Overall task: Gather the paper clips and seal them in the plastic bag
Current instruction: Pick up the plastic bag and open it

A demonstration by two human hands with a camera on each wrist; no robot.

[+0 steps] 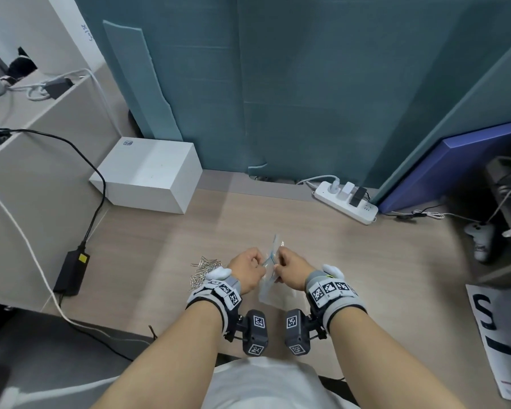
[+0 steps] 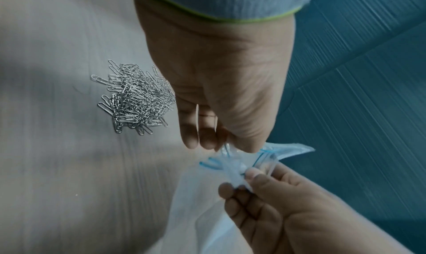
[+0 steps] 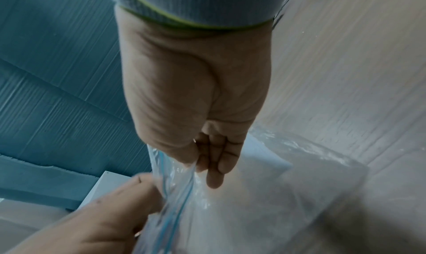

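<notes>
A clear plastic bag [image 1: 270,286] with a blue zip strip hangs between both hands over the wooden desk. My left hand [image 1: 248,268] pinches one side of the bag's mouth, and my right hand [image 1: 289,270] pinches the other side. The wrist views show the blue strip [image 2: 214,164] [image 3: 178,190] bunched between the fingertips. A pile of silver paper clips [image 1: 204,270] [image 2: 136,97] lies on the desk just left of my left hand, partly hidden by the wrist strap in the head view. No clips show inside the bag.
A white box [image 1: 149,175] stands at the back left, a white power strip [image 1: 347,202] at the back right. A black power adapter [image 1: 71,271] with its cables lies on the left. Teal panels [image 1: 292,84] close off the back. A printed sheet [image 1: 502,335] lies at the right edge.
</notes>
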